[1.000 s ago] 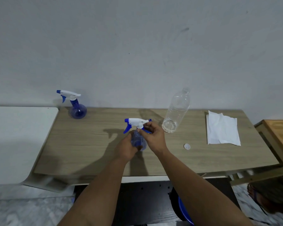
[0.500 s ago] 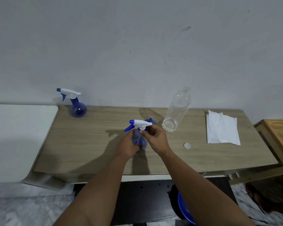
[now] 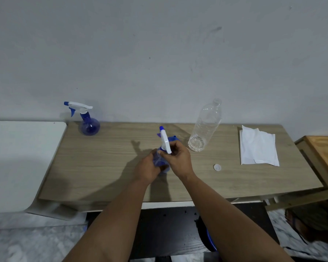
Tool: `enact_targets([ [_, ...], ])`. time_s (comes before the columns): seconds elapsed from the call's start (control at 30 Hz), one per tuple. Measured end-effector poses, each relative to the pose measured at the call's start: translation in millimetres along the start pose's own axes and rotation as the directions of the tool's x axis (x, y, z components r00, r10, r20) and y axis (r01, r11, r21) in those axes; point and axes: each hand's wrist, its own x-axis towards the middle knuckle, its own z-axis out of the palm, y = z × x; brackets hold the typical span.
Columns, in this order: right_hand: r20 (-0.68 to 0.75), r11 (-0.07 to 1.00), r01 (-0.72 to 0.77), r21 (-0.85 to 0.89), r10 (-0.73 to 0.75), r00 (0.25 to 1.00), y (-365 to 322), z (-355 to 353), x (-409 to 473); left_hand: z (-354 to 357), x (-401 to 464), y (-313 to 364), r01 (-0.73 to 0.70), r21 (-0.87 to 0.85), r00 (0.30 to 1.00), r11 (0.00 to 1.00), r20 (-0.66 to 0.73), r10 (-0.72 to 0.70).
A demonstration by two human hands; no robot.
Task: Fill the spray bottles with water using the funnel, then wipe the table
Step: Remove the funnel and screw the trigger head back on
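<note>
Left hand [image 3: 147, 169] is gripping spray bottle [image 3: 160, 161] body; right hand [image 3: 179, 159] fingers are pinching its white trigger head [image 3: 165, 141] over tabletop [image 3: 106, 167].

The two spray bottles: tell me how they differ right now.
1. The far spray bottle stands alone by the wall; the near spray bottle is gripped by the left hand, with the right hand at its sprayer.
2. The far spray bottle's nozzle points left; the near spray bottle's nozzle points away, toward the wall.
Shared: blue bodies, white sprayers with blue tips.
</note>
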Motion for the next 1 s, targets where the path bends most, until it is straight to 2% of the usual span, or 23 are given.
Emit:
enact_targets([
  [0.07,-0.031,0.999,-0.016,0.037,0.017,0.999,-1.3,2.3,-1.2,0.9,0.0,-1.0,0.011,0.010,1.000,1.000,-0.007,-0.011],
  [0.17,0.006,1.000,0.028,0.013,-0.028,1.000,-0.3,3.3,-4.8,1.5,1.3,-2.7,0.010,-0.016,1.000,1.000,-0.003,-0.010],
  [0.33,-0.024,0.999,-0.019,0.030,0.020,1.000,-0.4,2.6,-3.4,1.1,1.3,-1.3,0.033,-0.008,0.999,0.999,-0.005,-0.033],
  [0.47,0.012,0.999,0.031,0.026,-0.031,0.999,1.1,-0.4,-5.8,2.5,4.6,-4.9,0.012,-0.016,1.000,1.000,0.015,-0.012],
  [0.6,-0.025,0.998,0.009,0.061,-0.007,1.000,0.4,0.0,-6.9,2.3,4.2,-3.7,0.015,0.001,1.000,1.000,-0.006,-0.015],
  [1.0,-0.013,1.000,-0.007,-0.003,0.007,1.000,-2.0,4.9,-6.0,7.2,-0.7,-0.7,0.034,-0.027,0.999,0.999,-0.032,-0.035],
])
